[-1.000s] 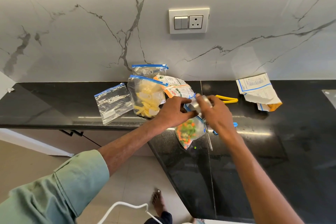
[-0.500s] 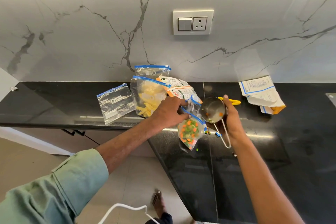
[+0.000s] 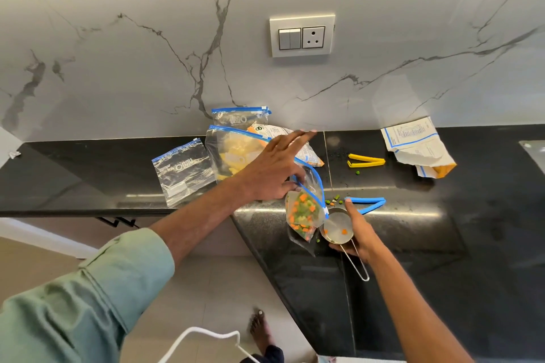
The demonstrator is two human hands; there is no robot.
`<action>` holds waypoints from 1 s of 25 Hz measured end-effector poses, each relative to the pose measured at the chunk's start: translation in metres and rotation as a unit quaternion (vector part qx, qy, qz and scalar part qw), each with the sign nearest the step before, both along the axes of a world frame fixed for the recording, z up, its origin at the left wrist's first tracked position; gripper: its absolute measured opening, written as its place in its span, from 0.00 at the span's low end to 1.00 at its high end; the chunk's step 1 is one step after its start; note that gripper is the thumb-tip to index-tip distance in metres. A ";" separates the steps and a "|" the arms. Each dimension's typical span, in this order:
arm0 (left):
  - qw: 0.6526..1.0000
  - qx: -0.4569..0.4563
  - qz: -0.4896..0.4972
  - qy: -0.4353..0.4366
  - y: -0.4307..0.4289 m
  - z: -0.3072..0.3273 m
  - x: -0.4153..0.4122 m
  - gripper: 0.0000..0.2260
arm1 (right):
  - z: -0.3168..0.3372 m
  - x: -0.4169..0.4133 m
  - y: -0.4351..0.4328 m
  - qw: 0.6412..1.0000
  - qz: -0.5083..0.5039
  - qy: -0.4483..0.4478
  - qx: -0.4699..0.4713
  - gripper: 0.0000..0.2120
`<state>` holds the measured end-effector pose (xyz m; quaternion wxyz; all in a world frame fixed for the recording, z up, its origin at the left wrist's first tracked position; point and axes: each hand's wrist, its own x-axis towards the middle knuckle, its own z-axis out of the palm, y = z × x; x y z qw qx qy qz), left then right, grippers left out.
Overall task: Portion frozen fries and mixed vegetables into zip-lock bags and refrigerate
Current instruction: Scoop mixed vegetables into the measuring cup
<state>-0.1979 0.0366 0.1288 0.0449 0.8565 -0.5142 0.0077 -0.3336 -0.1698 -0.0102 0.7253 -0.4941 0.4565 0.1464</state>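
From the head camera, looking down at the black tabletop (image 3: 442,244): my right grip (image 3: 358,233) is wrapped round the bowl of the steel measuring cup (image 3: 337,225), thumb on the far rim, fingers underneath, the wire handle sticking out toward me. The cup's mouth faces up at me and one or two bits of carrot lie inside. Its rim touches the right side of the zip-lock bag of mixed vegetables (image 3: 303,215), which stands near the tabletop's front edge with its blue zip mouth gaping. Orange, green and pale pieces fill its lower part.

My left grip (image 3: 274,177) is over the far-left side of that bag. The long fingers are stretched straight toward the wall, above the torn vegetable packet (image 3: 312,156). The thumb side is down at the blue zip rim, but I cannot tell whether it pinches the rim or only touches it.

Beyond my left wrist stands the bag of fries (image 3: 233,153), with another zip-lock bag (image 3: 240,118) behind it against the marble wall. An empty zip-lock bag (image 3: 182,171) lies flat to their left. A few loose peas (image 3: 333,201) sit just beyond the cup, beside a blue clip (image 3: 368,201). A yellow clip (image 3: 380,161) lies farther back, and a crumpled paper packet (image 3: 418,147) is off to the right near the wall
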 end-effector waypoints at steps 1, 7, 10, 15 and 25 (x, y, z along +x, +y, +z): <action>0.999 0.009 -0.039 -0.009 -0.004 0.003 0.001 0.15 | 0.006 0.003 0.003 0.995 0.051 0.015 -0.079 0.41; 0.987 0.007 -0.155 0.044 -0.034 -0.012 -0.028 0.22 | 0.018 0.013 0.014 0.846 0.269 0.092 -0.451 0.43; 0.985 -0.034 -0.159 0.063 -0.036 -0.017 -0.032 0.10 | 0.021 0.015 0.013 0.787 0.323 0.110 -0.514 0.35; 0.991 -0.105 -0.070 0.052 -0.036 -0.016 -0.028 0.08 | 0.052 0.001 0.016 0.854 0.133 -0.184 -0.468 0.10; 0.983 -0.146 0.026 0.111 -0.034 -0.019 -0.027 0.08 | 0.086 -0.010 0.023 0.838 0.068 -0.337 -0.424 0.05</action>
